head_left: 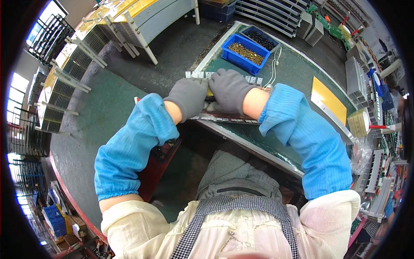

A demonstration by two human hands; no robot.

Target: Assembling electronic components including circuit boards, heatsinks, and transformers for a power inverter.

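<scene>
At the near edge of the green table, my left hand [188,96] and my right hand [230,91] sit side by side, both in grey gloves. Each has its fingers bent over a long dark reddish panel [233,116] and appears to grip it; the thumbs are mostly hidden. Small silvery metal tabs [253,80] line the panel's far side, and a row of pale pieces runs along its near side. Between my hands shows a small yellow patch [210,93]. The gloves cover most of the panel's middle.
Beyond my hands stands a blue bin [245,58] of small brass-coloured parts, beside another bin [260,39] with dark parts. A white cable [273,71] curls near them. To the right lies a yellow-topped panel [328,101]. Metal racks [159,21] stand at the far left.
</scene>
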